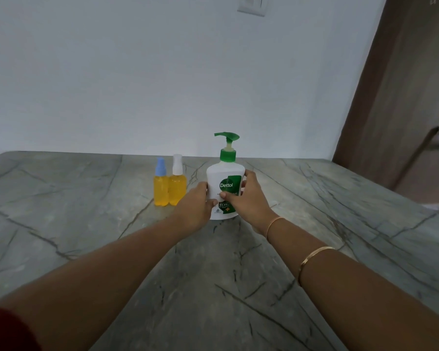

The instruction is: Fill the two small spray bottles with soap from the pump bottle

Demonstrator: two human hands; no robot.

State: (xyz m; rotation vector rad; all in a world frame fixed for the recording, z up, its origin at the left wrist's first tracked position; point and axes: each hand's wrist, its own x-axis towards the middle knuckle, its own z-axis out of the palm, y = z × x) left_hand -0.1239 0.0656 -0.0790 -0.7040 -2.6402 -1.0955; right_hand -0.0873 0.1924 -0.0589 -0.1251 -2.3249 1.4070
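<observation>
The pump bottle (225, 178) is standing near the table's (86, 224) far edge, the left hand (195, 207) and right hand (250, 198) gripping its sides. The left spray bottle (160, 190) and right spray bottle (177, 190) are standing together just left of it.

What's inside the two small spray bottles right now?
Both the blue-capped spray bottle and the white-capped spray bottle show yellow liquid nearly to their shoulders, caps on. What sits under the caps is hidden.

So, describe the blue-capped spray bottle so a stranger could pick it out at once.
On the grey marble table, left of the white pump bottle, two small yellow bottles stand side by side. The blue-capped spray bottle is the left one; its neighbour has a white cap.
</observation>
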